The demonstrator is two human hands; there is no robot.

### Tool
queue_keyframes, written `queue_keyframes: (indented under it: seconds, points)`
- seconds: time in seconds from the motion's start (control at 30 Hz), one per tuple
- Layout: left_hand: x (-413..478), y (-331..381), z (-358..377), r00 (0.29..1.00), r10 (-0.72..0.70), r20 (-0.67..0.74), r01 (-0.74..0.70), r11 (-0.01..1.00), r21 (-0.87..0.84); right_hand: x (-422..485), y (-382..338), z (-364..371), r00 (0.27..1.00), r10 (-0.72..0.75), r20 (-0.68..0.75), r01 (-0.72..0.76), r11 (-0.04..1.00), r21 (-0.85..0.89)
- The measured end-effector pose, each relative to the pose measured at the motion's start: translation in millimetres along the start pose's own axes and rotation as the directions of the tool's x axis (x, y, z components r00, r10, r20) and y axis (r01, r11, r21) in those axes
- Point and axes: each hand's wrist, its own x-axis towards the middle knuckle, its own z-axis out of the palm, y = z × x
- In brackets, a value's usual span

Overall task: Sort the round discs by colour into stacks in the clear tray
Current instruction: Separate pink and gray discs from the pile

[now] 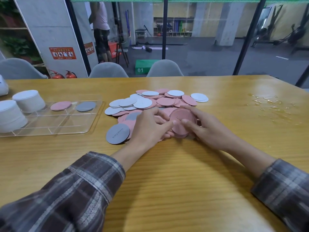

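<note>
A loose pile of pink, white and grey discs [150,102] lies at mid-table. At its near edge both hands hold a small stack of pink discs [181,120]: my left hand [148,129] has fingers under it and the thumb on top, while my right hand [205,128] wraps its right side. A grey disc [117,133] lies just left of my left hand. The clear tray [55,121] stands at the left with two tall white stacks [29,100], a pink disc [61,105] and a grey disc [85,106] in its compartments.
Spilled liquid [270,104] glistens on the wooden table at the right. A white object [3,86] sits at the far left edge. Grey chairs [164,68] stand behind the table's far edge, in front of a glass wall.
</note>
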Motion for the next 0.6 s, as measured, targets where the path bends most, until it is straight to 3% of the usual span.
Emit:
queue_keyframes:
  seconds: [0.17, 0.3, 0.4, 0.6]
  points:
    - [-0.9, -2.4, -1.0, 0.999, 0.043, 0.010, -0.043, 0.997, 0.068, -0.5, 1.3, -0.3, 1.000, -0.024, -0.004, 0.024, 0.999, -0.034]
    - [5.1, -5.9, -10.4, 0.949, 0.315, 0.027, -0.306, 0.893, 0.330, 0.7, -0.8, -1.8, 1.000, -0.029, -0.001, 0.029, 0.999, -0.042]
    - [9.2, -6.7, -25.8, 0.914, 0.403, 0.049, -0.384, 0.820, 0.423, 0.2, -2.6, -0.9, 1.000, -0.028, 0.000, 0.028, 0.999, -0.043]
    - [17.1, -28.7, -58.0, 0.931, 0.314, 0.188, -0.360, 0.697, 0.620, 1.5, -6.1, -0.4, 0.999, -0.024, -0.022, 0.023, 0.999, -0.038]
